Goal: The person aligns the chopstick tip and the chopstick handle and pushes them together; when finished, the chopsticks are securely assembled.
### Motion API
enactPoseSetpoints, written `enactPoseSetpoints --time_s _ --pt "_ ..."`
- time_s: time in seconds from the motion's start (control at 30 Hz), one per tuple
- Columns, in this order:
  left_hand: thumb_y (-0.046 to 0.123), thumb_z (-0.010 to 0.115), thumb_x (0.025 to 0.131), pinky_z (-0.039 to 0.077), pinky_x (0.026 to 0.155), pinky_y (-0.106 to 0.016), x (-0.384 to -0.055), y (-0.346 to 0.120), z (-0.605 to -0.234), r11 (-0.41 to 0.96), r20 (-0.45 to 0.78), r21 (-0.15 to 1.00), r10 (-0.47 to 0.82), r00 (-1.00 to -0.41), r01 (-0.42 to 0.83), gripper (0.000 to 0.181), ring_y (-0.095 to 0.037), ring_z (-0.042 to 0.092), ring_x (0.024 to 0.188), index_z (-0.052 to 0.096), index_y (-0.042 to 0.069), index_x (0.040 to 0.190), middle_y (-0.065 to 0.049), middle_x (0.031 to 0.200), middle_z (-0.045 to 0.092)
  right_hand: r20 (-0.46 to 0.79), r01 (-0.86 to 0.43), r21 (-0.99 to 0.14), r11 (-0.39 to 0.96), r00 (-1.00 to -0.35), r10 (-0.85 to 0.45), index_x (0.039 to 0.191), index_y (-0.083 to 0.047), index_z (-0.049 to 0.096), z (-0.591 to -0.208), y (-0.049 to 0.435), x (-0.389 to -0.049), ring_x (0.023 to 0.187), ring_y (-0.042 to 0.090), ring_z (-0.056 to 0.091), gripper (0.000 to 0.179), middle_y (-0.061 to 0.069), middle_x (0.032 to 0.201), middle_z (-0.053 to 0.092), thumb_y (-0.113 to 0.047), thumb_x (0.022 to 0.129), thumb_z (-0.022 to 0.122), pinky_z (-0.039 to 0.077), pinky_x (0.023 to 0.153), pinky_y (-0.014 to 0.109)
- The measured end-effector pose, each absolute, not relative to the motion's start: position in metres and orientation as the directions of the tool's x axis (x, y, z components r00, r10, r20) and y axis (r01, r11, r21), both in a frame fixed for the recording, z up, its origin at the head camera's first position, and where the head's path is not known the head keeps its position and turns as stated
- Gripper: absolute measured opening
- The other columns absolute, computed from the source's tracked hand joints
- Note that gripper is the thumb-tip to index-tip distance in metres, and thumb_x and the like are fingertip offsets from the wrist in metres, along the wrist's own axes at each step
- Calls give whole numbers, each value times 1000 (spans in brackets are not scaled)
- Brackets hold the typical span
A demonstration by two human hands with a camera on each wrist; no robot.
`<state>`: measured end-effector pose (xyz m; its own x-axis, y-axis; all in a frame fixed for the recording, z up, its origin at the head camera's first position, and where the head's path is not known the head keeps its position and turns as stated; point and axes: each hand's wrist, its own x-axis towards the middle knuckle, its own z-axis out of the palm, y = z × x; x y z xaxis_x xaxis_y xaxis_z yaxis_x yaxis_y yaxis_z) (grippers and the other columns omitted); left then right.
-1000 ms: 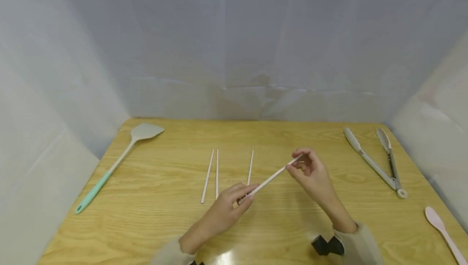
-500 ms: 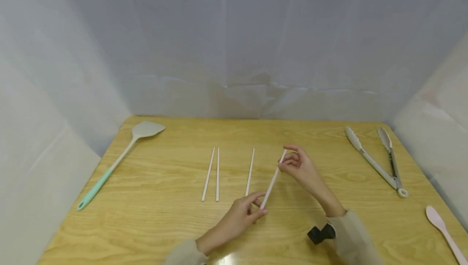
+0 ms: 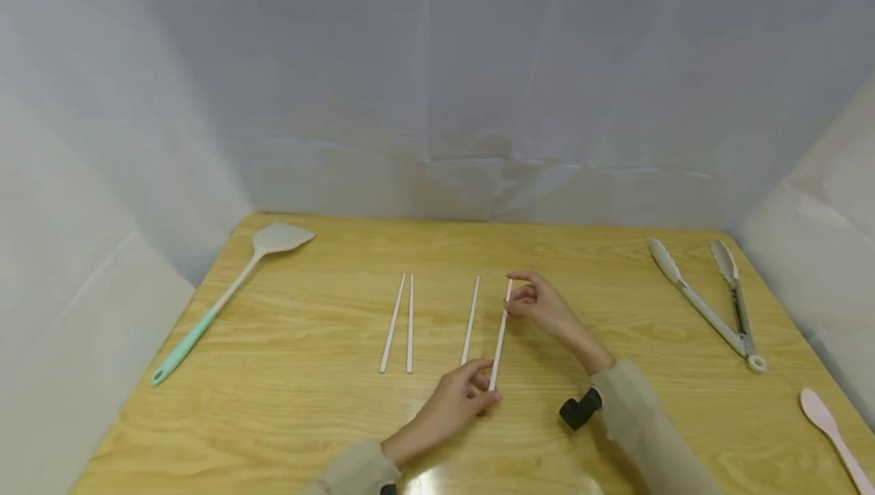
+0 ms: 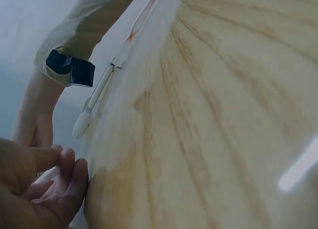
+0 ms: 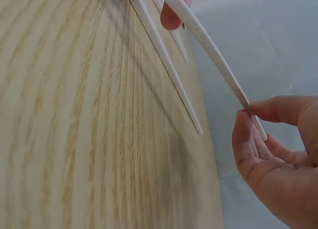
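Note:
A white speckled chopstick (image 3: 501,335) is held between both hands, nearly upright in the head view. My left hand (image 3: 453,402) pinches its thicker near end between thumb and fingers. Near the thin far end, my right hand (image 3: 543,307) pinches it with thumb and fingers, as the right wrist view also shows with the right hand (image 5: 278,154). Just left of it lies a second chopstick (image 3: 470,320) on the table, its near end hidden behind the left hand. Two more, a slanted chopstick (image 3: 393,324) and a straighter chopstick (image 3: 410,324), lie farther left.
A spatula (image 3: 283,238) with a mint-green handle lies at the table's left side. Opened tongs (image 3: 707,311) rest at the right, with a pink spoon (image 3: 823,423) nearer the front corner. Pale sheeting (image 3: 437,85) surrounds the wooden table (image 3: 307,419) at the back and sides.
The held chopstick has swung from a diagonal to nearly upright and come left, close beside the lying one. My right hand has moved left; my left hand has shifted slightly right.

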<state>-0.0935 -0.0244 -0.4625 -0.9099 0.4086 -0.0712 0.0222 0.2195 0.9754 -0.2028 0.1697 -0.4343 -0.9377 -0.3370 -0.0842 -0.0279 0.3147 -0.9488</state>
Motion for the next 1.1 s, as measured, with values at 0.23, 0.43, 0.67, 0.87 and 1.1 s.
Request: enactPoseSetpoints --time_s 0.23,0.43,0.67,0.87,1.1 --pt "-2 66 85 52 63 -18 -93 -21 -464 219 -73 976 372 -925 10 45 -15 63 72 49 -14 126 -8 86 59 -138 4 -926 376 -934 -331 137 7 36 -442 165 -214 87 22 64 53 18 100 60 -3 91 60 54 83 37" --pt "0 68 84 48 54 -17 -93 -19 -462 312 -77 949 363 -929 43 47 -6 56 60 50 -15 123 -4 78 59 -147 -30 -907 420 -913 -382 134 13 37 -452 162 -225 81 13 61 53 22 100 63 -2 89 61 51 75 27" --pt "0 69 83 46 43 -18 -95 -18 -459 335 -109 942 360 -927 19 48 -6 51 48 49 -14 125 -1 67 59 -58 -178 -856 486 -900 -433 120 13 53 -456 159 -231 77 12 56 40 19 93 64 -3 85 66 46 69 25" --pt "3 71 83 44 40 -19 -100 -17 -458 403 -130 915 367 -921 32 52 -5 48 44 47 -12 127 2 61 55 -45 -248 -797 550 -885 -463 114 10 60 -457 158 -232 80 15 55 32 13 89 63 -6 86 66 46 72 27" --pt "8 71 84 44 39 -19 -102 -18 -457 433 -138 901 368 -919 38 54 -6 46 41 47 -10 130 2 60 53 -40 -285 -757 588 -878 -477 115 8 61 -461 157 -236 75 11 50 33 6 83 59 -7 86 67 43 70 25"
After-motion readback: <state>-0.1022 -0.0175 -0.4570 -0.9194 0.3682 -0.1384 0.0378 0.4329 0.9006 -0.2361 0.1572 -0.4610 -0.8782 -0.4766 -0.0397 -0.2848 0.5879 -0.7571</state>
